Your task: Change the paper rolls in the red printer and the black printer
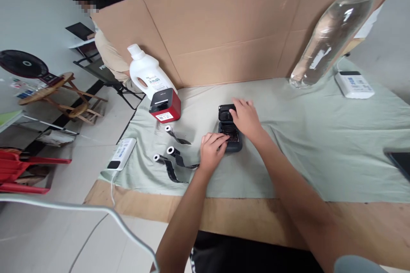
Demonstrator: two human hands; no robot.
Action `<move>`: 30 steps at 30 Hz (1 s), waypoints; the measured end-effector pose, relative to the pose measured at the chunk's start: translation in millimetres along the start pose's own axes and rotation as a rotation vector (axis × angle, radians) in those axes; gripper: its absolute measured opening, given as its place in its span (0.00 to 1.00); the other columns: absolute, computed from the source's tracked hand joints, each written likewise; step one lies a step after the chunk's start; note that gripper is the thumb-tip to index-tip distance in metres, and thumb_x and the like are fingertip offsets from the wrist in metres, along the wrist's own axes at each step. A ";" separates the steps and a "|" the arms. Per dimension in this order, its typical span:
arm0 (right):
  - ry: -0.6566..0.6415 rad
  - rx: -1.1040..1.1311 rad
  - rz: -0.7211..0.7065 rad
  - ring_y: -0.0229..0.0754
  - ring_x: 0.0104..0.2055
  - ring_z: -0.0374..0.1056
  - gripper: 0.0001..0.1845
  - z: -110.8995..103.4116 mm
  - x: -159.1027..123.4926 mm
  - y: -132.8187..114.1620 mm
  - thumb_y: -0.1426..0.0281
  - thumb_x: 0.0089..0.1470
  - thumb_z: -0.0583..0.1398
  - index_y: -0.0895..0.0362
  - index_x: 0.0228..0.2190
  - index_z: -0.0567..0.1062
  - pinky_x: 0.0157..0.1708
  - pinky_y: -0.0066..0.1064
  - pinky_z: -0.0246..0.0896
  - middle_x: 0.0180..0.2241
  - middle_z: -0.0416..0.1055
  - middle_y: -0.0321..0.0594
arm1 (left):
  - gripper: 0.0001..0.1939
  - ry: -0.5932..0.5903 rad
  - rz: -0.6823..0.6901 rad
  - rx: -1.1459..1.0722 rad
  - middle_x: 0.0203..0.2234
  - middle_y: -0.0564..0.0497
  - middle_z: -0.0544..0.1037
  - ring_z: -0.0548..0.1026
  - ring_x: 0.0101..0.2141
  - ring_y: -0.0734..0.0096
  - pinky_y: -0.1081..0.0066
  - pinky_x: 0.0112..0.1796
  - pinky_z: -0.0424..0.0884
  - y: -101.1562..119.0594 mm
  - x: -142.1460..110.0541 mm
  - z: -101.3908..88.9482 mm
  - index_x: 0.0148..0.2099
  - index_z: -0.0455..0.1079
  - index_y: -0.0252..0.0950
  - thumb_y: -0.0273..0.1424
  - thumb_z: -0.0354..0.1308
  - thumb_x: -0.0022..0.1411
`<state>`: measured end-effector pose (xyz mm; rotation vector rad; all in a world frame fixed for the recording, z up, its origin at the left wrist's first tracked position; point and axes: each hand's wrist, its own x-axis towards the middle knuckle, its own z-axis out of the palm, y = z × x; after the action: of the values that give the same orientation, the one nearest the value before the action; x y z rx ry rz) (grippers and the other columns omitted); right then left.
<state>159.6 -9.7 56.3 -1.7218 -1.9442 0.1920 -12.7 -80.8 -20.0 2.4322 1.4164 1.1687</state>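
Observation:
A small black printer (pixel 233 146) sits on the green cloth with its lid (pixel 225 114) swung up, showing the hollow compartment inside. My right hand (pixel 247 118) is closed on the right side of the lid. From the left, my left hand (pixel 212 148) grips the printer's body, its fingertips over the open compartment's edge. What lies deep in the compartment is too dark to make out. Left of my left hand lie three small paper rolls with dark, partly unrolled strips: an upper roll (pixel 168 129), a middle roll (pixel 172 150) and a lower roll (pixel 156 158).
A red and black box-shaped device (pixel 171 108) stands before a white jug (pixel 149 70). Cardboard (pixel 230 30) walls the back, with a large water bottle (pixel 336 30) leaning at right. White boxes (pixel 123 153) (pixel 355 84) flank the table. A person (pixel 110 53) sits behind, left.

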 end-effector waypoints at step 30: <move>-0.556 -0.087 0.359 0.64 0.56 0.69 0.52 8.1 -14.7 -54.0 0.49 0.45 0.70 0.58 0.64 0.58 0.47 0.44 0.68 0.61 0.56 0.67 | 0.34 0.068 -0.294 -0.113 0.53 0.43 0.78 0.77 0.46 0.62 0.59 0.51 0.73 -34.6 -11.9 19.0 0.71 0.56 0.38 0.24 0.50 0.64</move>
<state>109.0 -31.5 69.0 -2.2437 -2.0020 0.8004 -27.9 -65.2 -55.0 2.0421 1.6108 1.2323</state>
